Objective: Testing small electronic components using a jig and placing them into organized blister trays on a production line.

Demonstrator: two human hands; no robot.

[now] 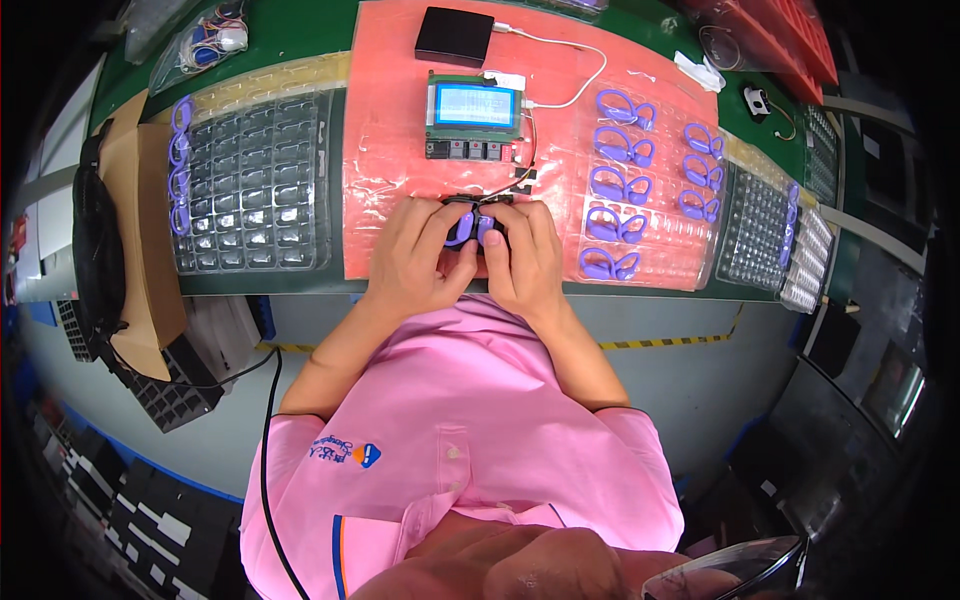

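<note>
At the near edge of the red mat, both hands are closed around a small black holder, mostly covered by my fingers. My left hand pinches a purple ear-hook earphone at the holder's left side. My right hand has its thumb on a second purple earphone piece right beside it. A thin cable runs from the holder up to a circuit board with a lit blue-white display and a row of buttons below it.
A flat black box joins the display board by a white cable. On the right, a clear tray holds several purple ear-hook earphones. Another clear tray lies left, with purple earphones along its edge. An open cardboard box stands at far left.
</note>
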